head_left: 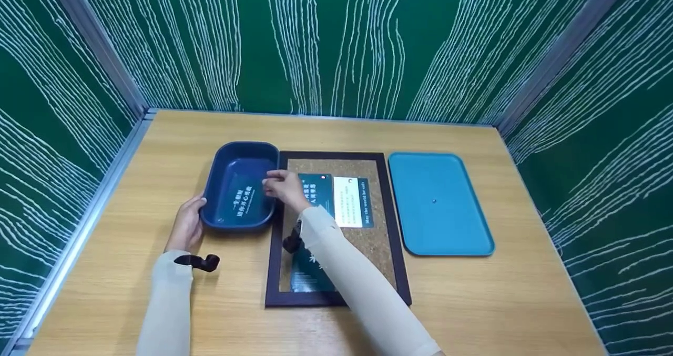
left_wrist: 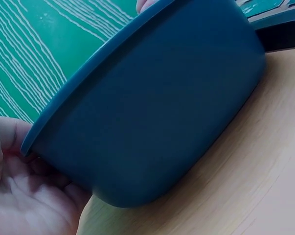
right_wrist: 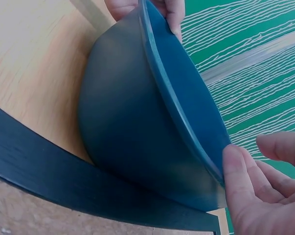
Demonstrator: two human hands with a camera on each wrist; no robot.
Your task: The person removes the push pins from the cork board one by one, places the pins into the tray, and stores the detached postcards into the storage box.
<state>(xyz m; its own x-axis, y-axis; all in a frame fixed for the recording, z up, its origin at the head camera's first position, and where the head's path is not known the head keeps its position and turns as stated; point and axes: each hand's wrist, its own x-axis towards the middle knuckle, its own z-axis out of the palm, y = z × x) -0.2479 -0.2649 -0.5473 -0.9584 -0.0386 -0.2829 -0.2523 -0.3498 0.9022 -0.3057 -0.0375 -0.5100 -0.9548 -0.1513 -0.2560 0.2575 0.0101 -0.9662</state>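
Note:
My left hand [head_left: 186, 222] grips the near left side of a deep blue plastic basin [head_left: 210, 187], thumb at the rim and fingers beneath it in the left wrist view. Inside the basin lies a dark green card [head_left: 244, 201] with white lettering. At the basin's right rim is my right hand [head_left: 286, 187]; in the right wrist view its thumb and index finger stand apart with nothing between them, and a fingertip [right_wrist: 234, 159] is right at the rim. Under the right forearm lies a dark-framed cork board [head_left: 378, 261], carrying green cards [head_left: 320, 187] and a white card [head_left: 347, 201].
To the right of the board lies a flat turquoise tray [head_left: 436, 203]. All of it stands on a wooden table [head_left: 526, 293], enclosed by green walls [head_left: 342, 46] with white wavy lines. The basin's right side adjoins the board's frame [right_wrist: 88, 191].

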